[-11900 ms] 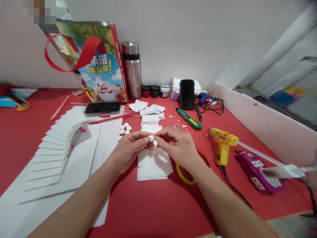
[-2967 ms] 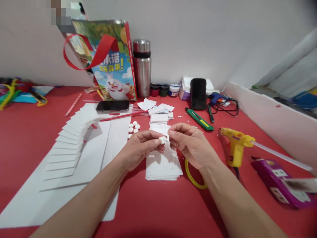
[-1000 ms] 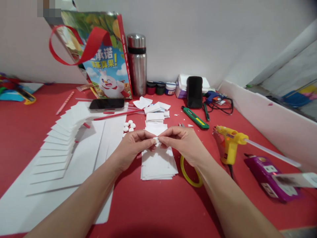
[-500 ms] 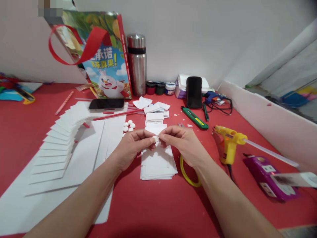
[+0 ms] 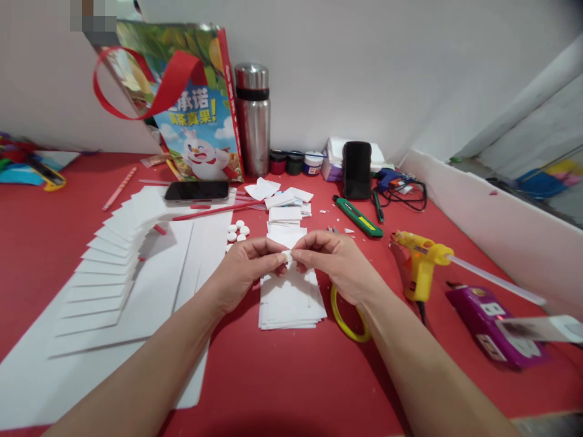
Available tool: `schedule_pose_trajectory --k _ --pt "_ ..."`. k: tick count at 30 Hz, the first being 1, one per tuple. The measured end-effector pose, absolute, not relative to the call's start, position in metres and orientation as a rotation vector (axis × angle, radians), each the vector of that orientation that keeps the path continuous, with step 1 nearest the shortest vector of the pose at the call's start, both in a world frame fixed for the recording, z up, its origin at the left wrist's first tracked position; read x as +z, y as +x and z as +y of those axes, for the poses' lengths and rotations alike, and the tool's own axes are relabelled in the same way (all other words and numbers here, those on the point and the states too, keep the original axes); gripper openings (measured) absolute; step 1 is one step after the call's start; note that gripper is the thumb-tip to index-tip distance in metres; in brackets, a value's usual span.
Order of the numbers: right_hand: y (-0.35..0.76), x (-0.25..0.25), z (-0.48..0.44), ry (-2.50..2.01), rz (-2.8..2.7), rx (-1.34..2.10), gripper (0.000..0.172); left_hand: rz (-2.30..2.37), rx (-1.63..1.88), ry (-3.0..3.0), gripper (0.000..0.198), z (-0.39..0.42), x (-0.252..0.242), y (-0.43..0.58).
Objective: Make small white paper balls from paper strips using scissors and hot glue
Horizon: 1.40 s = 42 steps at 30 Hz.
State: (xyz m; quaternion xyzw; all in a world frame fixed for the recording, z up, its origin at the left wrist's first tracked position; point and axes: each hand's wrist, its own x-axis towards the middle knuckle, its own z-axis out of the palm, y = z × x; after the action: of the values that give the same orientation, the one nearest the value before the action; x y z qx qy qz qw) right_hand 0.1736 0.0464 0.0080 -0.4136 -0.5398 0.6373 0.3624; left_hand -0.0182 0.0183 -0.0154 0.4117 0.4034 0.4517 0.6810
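A small white piece (image 5: 288, 257) is pinched between the fingertips of both hands, partly hidden by them. My left hand (image 5: 255, 261) grips its left side, and my right hand (image 5: 328, 258) closes on its right side. Beneath the hands lies a stack of white paper strips (image 5: 291, 306). Several small white discs (image 5: 241, 230) rest on the table just beyond my left hand. A yellow ring (image 5: 345, 328) lies partly under my right forearm.
On the left, a curved row of white cards (image 5: 102, 273) stands on white sheets. Rightward are a yellow glue gun (image 5: 423, 270), a purple box (image 5: 492, 328) and a green cutter (image 5: 357, 216). Behind stand a steel bottle (image 5: 253, 127), a bag (image 5: 200, 121) and a phone (image 5: 356, 170).
The fingertips of my right hand have shifted slightly on the small white piece, closer to my left fingertips. Both hands otherwise stay in place.
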Motion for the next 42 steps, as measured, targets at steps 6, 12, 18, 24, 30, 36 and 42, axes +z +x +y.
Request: schedule_pose_trajectory --k 6,12,18,24,30,36,42 --pt "0.1733 0.0102 0.0459 -1.089 -1.426 1.606 0.018 0.922 1.018 0.935 0.017 0.0184 -0.0163 -0.0181" --pt "0.1742 0.0113 0.046 -1.063 -1.406 1.636 0.017 0.926 1.02 0.922 0.015 0.018 -0.015 -0.0176" --pt "0.1739 0.0099 0.0462 -1.049 -1.366 1.675 0.019 0.904 1.028 0.928 0.017 0.018 -0.0154 -0.018" --pt "0.1735 0.0095 0.046 -1.064 -1.37 1.684 0.019 0.924 1.036 0.963 0.017 0.0179 -0.016 -0.0184" --pt "0.1737 0.0088 0.0458 -1.06 -1.386 1.68 0.018 0.92 1.034 0.984 0.016 0.017 -0.0164 -0.0184" --pt "0.1735 0.0095 0.0457 -1.064 -1.401 1.671 0.018 0.945 1.022 1.001 0.016 0.0175 -0.0159 -0.0176" --pt "0.1742 0.0087 0.046 -1.064 -1.411 1.67 0.018 0.939 1.019 1.01 0.016 0.0175 -0.0171 -0.0186"
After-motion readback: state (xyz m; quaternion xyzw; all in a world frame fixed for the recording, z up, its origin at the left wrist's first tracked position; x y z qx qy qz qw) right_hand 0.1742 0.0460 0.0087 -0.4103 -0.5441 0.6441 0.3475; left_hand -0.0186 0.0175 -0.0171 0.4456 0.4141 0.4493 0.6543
